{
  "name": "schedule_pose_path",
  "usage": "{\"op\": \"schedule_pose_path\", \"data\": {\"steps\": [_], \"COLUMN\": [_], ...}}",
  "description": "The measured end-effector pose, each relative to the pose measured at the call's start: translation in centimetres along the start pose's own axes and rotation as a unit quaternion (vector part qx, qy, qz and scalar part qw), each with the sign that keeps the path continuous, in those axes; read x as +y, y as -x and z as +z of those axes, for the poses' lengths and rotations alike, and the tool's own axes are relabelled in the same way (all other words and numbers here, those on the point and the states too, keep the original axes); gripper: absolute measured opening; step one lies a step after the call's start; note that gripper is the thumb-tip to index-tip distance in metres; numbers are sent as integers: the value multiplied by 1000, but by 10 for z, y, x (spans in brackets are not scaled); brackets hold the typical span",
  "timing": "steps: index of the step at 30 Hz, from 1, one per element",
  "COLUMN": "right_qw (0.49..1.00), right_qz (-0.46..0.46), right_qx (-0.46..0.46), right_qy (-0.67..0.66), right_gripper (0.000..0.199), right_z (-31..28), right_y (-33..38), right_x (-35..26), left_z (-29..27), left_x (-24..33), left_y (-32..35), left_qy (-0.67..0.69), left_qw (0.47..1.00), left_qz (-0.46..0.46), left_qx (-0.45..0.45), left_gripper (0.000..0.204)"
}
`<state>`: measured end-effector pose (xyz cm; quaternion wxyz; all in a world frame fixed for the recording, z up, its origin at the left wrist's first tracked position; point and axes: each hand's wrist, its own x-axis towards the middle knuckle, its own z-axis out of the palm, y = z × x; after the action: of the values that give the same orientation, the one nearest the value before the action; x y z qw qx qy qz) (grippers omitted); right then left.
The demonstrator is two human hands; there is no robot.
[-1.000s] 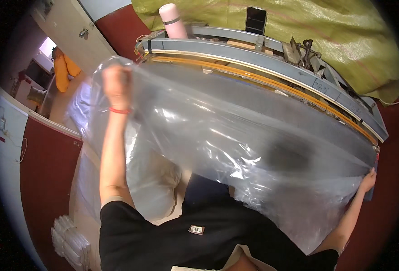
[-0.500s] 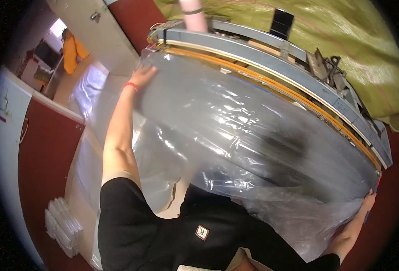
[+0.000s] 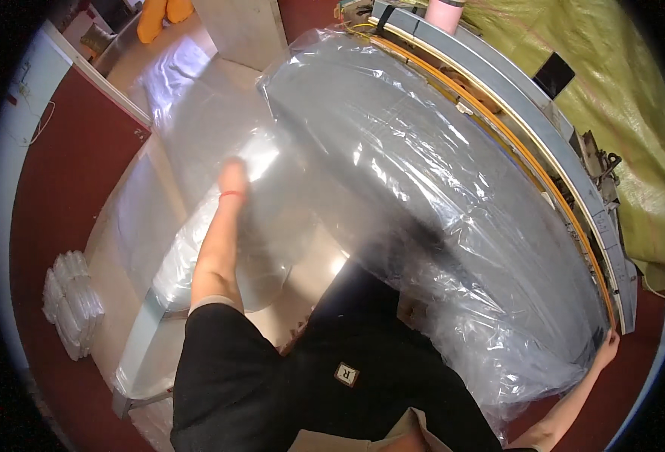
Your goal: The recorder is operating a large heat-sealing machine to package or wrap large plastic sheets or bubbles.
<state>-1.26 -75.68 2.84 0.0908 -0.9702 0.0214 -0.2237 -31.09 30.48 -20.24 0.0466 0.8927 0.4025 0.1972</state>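
Spreading the clear plastic sheet over the long bench, we pinch its far edge with our right hand; our left hand is blurred, grip unclear, floor open beside it.

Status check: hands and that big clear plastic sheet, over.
Left hand behind the clear plastic sheet, blurred, grip unclear. Right hand at the sheet's lower right edge. Sheet spread wide over the grey machine. Nothing blocking.

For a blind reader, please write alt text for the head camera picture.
A person spreads a big clear plastic sheet over a long machine. The left hand is blurred behind the plastic, and the right hand holds its far edge.
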Motion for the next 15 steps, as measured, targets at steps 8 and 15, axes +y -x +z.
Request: {"op": "schedule_pose_path", "data": {"steps": [8,15], "right_qw": [970,760], "right_qz": [-163,-277], "right_qx": [9,-329], "right_qy": [-180,-488], "right_gripper": [23,19], "right_z": [8,-15], "right_y": [-54,72], "right_x": [-218,-580], "left_z": [-148,-307], "left_x": [-18,187], "left_y": [-17,14], "left_qy": [198,412], "left_qw": [937,846], "left_qz": [-68,281], "left_qx": [278,189], "left_gripper": [10,7]}}
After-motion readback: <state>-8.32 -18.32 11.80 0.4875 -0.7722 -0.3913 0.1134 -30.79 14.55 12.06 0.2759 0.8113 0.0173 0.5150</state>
